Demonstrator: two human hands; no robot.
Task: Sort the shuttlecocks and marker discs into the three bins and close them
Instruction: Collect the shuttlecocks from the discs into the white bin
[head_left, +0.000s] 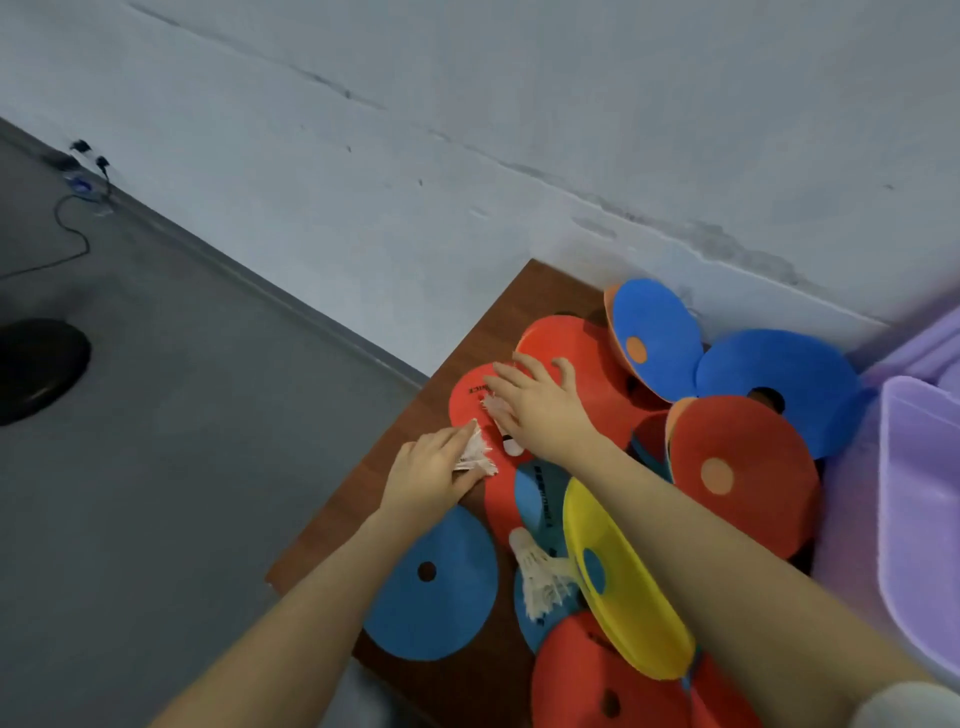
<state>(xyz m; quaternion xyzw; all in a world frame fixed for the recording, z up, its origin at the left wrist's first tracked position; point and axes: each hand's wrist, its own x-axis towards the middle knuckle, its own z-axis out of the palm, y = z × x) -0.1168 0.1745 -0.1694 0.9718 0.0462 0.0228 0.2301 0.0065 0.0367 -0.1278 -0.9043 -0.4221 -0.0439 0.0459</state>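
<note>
Three shuttlecocks show among a heap of marker discs on the brown counter (415, 447). Order below runs from biggest to smallest.

Purple bin (919, 519), at the right edge of view, partly cut off; lid state cannot be told. It lies well to the right of both hands, past the disc heap.

Marker discs: blue disc (431, 587) lies flat near the counter's left edge; yellow disc (623, 592) is tilted, partly under the right forearm; red disc (470, 400) lies under both hands.

Right hand (540, 410): grip wide, fingers spread and laid flat over a shuttlecock (506, 434), whose white cork peeks out at the wrist side and feathers at the fingertip side. Long axis runs roughly along the hand. Not yet pinched, as far as can be seen.

Left hand (431, 473): grip narrow, fingers curled round a second shuttlecock (475, 452), frayed feathers sticking out toward the right hand. The two hands are near each other, not touching.

Third shuttlecock (537, 571) lies loose between blue and yellow discs, cork away from the person, feathers toward them.

Judgement: the right hand must curl round the shuttlecock directly under its palm; after that, carry goes rightward to the bin, so the right hand is nearer.
</note>
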